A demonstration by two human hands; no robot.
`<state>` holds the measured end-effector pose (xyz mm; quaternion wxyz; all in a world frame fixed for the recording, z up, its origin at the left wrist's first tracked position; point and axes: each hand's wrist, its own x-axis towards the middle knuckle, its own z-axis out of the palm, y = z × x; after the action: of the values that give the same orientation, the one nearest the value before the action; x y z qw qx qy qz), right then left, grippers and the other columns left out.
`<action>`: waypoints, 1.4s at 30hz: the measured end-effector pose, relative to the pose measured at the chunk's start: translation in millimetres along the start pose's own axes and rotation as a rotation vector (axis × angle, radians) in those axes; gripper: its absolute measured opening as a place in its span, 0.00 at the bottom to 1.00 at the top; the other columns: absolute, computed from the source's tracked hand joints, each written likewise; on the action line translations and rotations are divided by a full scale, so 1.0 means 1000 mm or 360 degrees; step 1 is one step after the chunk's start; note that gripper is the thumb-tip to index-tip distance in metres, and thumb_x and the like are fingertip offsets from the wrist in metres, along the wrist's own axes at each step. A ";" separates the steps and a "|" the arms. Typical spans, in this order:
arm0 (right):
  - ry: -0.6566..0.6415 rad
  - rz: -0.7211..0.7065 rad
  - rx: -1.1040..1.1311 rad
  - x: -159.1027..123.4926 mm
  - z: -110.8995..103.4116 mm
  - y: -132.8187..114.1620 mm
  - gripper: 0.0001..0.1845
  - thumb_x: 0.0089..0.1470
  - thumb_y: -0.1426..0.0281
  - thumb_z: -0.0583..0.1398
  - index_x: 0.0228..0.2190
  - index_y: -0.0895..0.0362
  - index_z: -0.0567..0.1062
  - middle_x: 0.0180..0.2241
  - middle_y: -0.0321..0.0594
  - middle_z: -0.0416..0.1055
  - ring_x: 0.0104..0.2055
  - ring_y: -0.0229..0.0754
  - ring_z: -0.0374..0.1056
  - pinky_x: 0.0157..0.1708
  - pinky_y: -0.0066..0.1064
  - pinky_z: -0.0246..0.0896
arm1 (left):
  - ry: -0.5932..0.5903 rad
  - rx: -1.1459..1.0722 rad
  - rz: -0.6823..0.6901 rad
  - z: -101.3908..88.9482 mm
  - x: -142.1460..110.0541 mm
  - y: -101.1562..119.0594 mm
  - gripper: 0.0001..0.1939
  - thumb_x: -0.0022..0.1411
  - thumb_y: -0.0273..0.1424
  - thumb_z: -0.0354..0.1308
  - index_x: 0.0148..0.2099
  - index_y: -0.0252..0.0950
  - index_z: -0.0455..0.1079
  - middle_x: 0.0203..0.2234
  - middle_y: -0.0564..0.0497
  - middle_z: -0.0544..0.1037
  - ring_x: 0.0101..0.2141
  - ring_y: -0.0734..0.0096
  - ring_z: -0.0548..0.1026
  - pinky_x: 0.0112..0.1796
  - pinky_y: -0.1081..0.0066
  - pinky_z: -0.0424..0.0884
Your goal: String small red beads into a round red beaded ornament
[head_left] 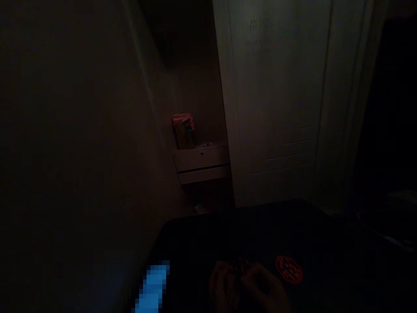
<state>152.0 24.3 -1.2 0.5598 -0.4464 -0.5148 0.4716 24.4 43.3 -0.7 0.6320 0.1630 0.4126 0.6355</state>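
The picture is very dark. My left hand [223, 283] is low in the middle, its fingers curled inward. Close on its right, my right hand [266, 287] is closed, thumb and fingertips together in what looks like a pinch. A few small red bits [243, 264] show at the fingertips between both hands; I cannot make out what they belong to. To the right of my right hand lies a flat round red piece [289, 270] with a pale pattern inside its rim, apart from the hand. Both hands are over a dark surface [260, 230].
A glowing blue, pixelated rectangle [151, 288] is at the lower left. Behind the dark surface stand a pale wardrobe door [276, 100] and a drawer unit [202, 161]. A red-and-white striped bag [183, 118] and a greenish bottle-like thing [189, 137] sit on the drawers.
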 end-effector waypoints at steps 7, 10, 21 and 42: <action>0.0030 -0.0014 -0.0010 0.002 0.001 -0.002 0.21 0.47 0.50 0.69 0.24 0.55 0.76 0.23 0.36 0.72 0.29 0.43 0.68 0.31 0.31 0.64 | -0.0140 0.0042 0.0045 -0.003 0.003 -0.001 0.21 0.43 0.44 0.73 0.27 0.39 0.66 0.09 0.64 0.56 0.09 0.83 0.53 0.13 0.79 0.46; 0.0044 -0.0026 -0.0024 0.002 0.001 -0.001 0.21 0.45 0.50 0.69 0.24 0.55 0.76 0.23 0.36 0.72 0.29 0.43 0.68 0.31 0.31 0.65 | -0.0142 0.0044 0.0058 -0.002 0.003 -0.001 0.22 0.43 0.45 0.73 0.26 0.39 0.65 0.08 0.65 0.56 0.09 0.84 0.52 0.13 0.79 0.45; 0.0031 -0.0007 0.0010 -0.001 0.002 -0.005 0.20 0.51 0.50 0.66 0.29 0.55 0.78 0.28 0.38 0.76 0.33 0.45 0.72 0.34 0.29 0.67 | -0.0178 0.0062 0.0029 0.008 -0.004 0.007 0.29 0.31 0.53 0.75 0.22 0.37 0.66 0.05 0.64 0.56 0.08 0.86 0.49 0.11 0.80 0.45; 0.0122 0.0011 0.0056 0.000 0.000 -0.006 0.21 0.51 0.49 0.66 0.37 0.53 0.82 0.39 0.44 0.81 0.44 0.53 0.76 0.42 0.35 0.72 | -0.0222 0.0009 0.0057 0.010 -0.003 0.005 0.31 0.28 0.54 0.75 0.20 0.36 0.67 0.04 0.62 0.57 0.07 0.85 0.51 0.10 0.80 0.47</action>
<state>152.5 22.9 4.8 0.5853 -0.4559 -0.4831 0.4650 28.2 44.5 10.0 0.6472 0.2162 0.3664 0.6326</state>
